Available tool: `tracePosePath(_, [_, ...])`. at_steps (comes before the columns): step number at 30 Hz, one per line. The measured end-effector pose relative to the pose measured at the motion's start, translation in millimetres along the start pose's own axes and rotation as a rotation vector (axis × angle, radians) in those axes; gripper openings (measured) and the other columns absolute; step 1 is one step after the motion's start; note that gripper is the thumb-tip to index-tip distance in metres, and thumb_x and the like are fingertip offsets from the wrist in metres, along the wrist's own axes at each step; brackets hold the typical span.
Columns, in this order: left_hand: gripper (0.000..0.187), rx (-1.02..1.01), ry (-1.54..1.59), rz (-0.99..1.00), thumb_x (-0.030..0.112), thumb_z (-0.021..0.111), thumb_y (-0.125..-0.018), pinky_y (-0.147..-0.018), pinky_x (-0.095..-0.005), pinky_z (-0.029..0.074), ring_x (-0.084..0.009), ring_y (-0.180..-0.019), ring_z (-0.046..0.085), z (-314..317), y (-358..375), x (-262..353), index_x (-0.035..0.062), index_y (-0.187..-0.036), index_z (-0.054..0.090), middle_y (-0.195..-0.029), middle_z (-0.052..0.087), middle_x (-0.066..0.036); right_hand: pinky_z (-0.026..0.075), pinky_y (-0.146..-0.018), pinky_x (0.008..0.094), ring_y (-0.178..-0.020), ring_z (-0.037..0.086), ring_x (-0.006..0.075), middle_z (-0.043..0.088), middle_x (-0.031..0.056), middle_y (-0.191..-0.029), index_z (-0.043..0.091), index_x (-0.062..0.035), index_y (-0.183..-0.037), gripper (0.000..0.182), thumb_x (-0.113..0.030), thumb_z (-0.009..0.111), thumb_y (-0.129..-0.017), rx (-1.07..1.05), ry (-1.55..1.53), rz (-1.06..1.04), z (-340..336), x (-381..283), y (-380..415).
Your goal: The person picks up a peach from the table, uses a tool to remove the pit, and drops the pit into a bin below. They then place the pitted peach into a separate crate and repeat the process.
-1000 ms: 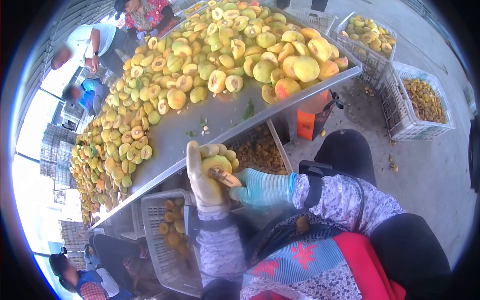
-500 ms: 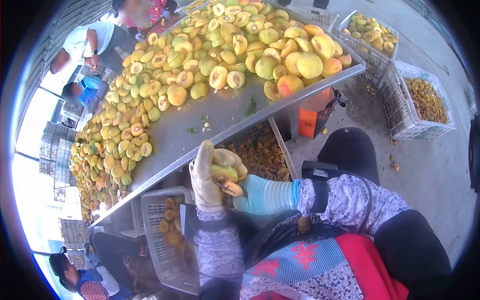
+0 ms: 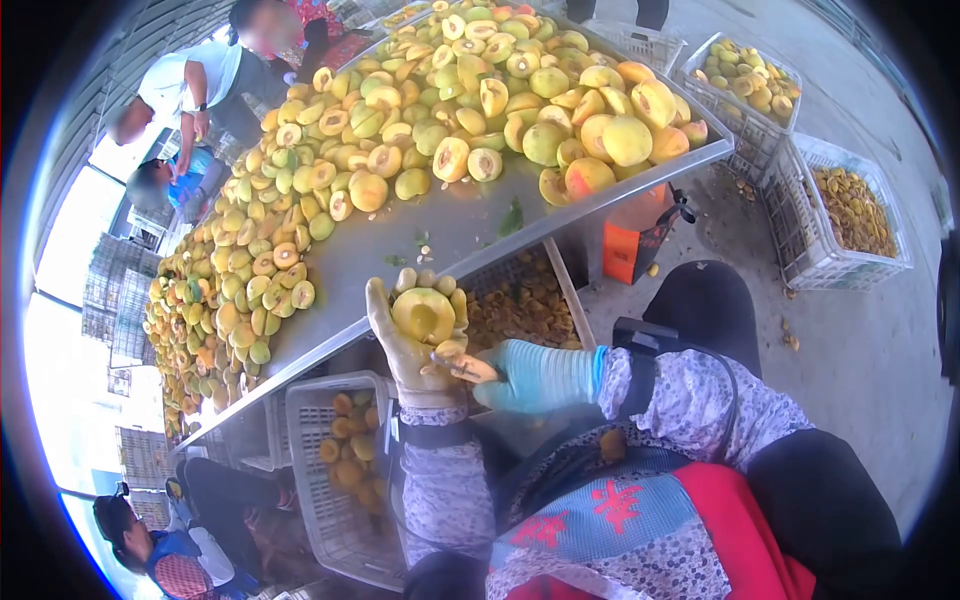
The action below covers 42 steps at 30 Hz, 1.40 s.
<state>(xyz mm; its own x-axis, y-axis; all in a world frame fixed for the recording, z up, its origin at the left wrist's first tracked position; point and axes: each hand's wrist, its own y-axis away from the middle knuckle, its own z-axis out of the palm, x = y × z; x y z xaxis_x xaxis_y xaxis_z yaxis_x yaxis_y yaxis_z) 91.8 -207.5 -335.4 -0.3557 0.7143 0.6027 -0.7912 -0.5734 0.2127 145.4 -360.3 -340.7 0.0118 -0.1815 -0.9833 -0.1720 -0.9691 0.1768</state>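
Observation:
My left hand (image 3: 418, 380), in a cream glove, cradles a yellow peach half (image 3: 423, 316) with its cut face and hollow turned up towards me. Its fingers curl behind the fruit. In a teal ribbed glove, my right hand (image 3: 540, 377) grips a small tool with a wooden handle (image 3: 470, 367). The tool's front end lies near the base of my left palm, just below the peach half; its exact shape is too small to make out. Both hands are close together in front of the metal table's edge (image 3: 345, 335).
Many peaches and halves (image 3: 390, 125) cover much of the table. Below it sits a container of brown pieces (image 3: 520, 310). A crate (image 3: 300, 440) at lower left holds fruit; more crates (image 3: 840, 255) stand right, near an orange-black bag (image 3: 622, 248). Other people (image 3: 190, 85) are at left.
My left hand has uncurled and turned, so the peach half's cut face now shows. The tool in my right hand has stayed close to the left palm.

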Motion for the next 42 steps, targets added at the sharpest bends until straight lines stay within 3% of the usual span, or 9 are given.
tracePosePath(8, [0.036,-0.059,0.091,0.191,0.035,0.058,-0.097,-0.093,-0.0403,0.052,-0.027,-0.103,0.061,-38,-10,29,0.0043,-0.117,0.059,-0.111,0.062,-0.01,0.054,-0.076,0.0484,-0.087,0.069,0.0362,0.071,0.0179,-0.088,0.067,-0.0076,-0.107,0.033,-0.033,0.062,-0.087,0.185,0.954,0.344,-16,30,-23])
tracePosePath(10, [0.038,-0.017,-0.113,0.381,0.039,0.061,-0.096,-0.087,-0.0396,0.054,-0.0265,-0.1,0.062,-51,-3,48,0.0056,-0.114,0.061,-0.106,0.064,-0.01,0.054,-0.085,0.0447,-0.095,0.07,0.0328,0.072,0.0154,-0.099,0.07,-0.0096,-0.106,0.029,-0.031,0.062,-0.089,0.255,0.894,0.285,-17,20,-18])
tracePosePath(13, [0.037,0.404,-1.272,0.924,0.034,0.059,-0.098,-0.081,-0.0357,0.056,-0.0237,-0.093,0.064,-68,34,76,0.0016,-0.117,0.057,-0.106,0.064,-0.013,0.054,-0.08,0.0479,-0.09,0.069,0.0366,0.071,0.0176,-0.092,0.067,-0.008,-0.103,0.032,-0.036,0.058,-0.09,0.28,0.878,0.202,-19,24,-12])
tracePosePath(18, [0.04,0.805,-1.55,0.717,0.03,0.062,-0.097,-0.077,-0.0381,0.055,-0.0229,-0.093,0.064,-129,58,148,-0.0008,-0.123,0.057,-0.108,0.063,-0.015,0.053,-0.076,0.0506,-0.085,0.069,0.04,0.07,0.0207,-0.085,0.061,-0.0063,-0.1,0.033,-0.037,0.052,-0.093,0.264,0.787,0.09,-18,6,-5])
tracePosePath(21, [0.052,0.344,-1.255,0.635,0.034,0.057,-0.098,-0.099,-0.0363,0.044,-0.0216,-0.113,0.058,-79,0,124,0.0019,-0.139,0.051,-0.13,0.058,-0.014,0.054,-0.079,0.0485,-0.09,0.069,0.0374,0.07,0.0175,-0.093,0.06,-0.007,-0.106,0.028,-0.027,0.062,-0.088,0.232,0.754,0.107,-18,-1,-6])
tracePosePath(26, [0.059,-0.063,-1.066,0.189,0.04,0.064,-0.094,-0.095,-0.0368,0.048,-0.024,-0.111,0.059,51,-138,41,0.004,-0.139,0.05,-0.131,0.058,-0.013,0.054,-0.075,0.0483,-0.089,0.069,0.037,0.07,0.018,-0.092,0.059,-0.0064,-0.108,0.031,-0.028,0.062,-0.087,0.259,0.724,0.172,-31,6,-5])
tracePosePath(30, [0.067,-0.128,-1.752,0.341,0.043,0.071,-0.086,-0.089,-0.0354,0.049,-0.0298,-0.099,0.064,60,-238,-8,0.0004,-0.132,0.05,-0.107,0.069,-0.016,0.054,-0.073,0.0483,-0.083,0.069,0.0374,0.069,0.0175,-0.086,0.059,-0.0062,-0.105,0.03,-0.029,0.062,-0.086,0.328,0.697,0.153,-43,6,0])
tracePosePath(36, [0.062,-0.212,-1.305,-0.044,0.024,0.078,-0.082,-0.085,-0.0325,0.052,-0.0262,-0.101,0.066,57,-213,-12,-0.0038,-0.13,0.05,-0.115,0.067,-0.017,0.053,-0.071,0.0489,-0.08,0.068,0.0383,0.069,0.0174,-0.081,0.058,-0.0061,-0.103,0.029,-0.028,0.064,-0.085,0.384,0.673,0.106,-51,2,6])
tracePosePath(42, [0.048,-0.108,-0.889,0.064,0.036,0.065,-0.094,-0.079,-0.0319,0.056,-0.0167,-0.097,0.061,58,-94,7,0.0002,-0.124,0.056,-0.114,0.062,-0.008,0.053,-0.072,0.0485,-0.081,0.067,0.0409,0.067,0.0212,-0.083,0.054,-0.0043,-0.105,0.026,-0.024,0.062,-0.091,1.033,0.375,-0.359,-50,8,-13])
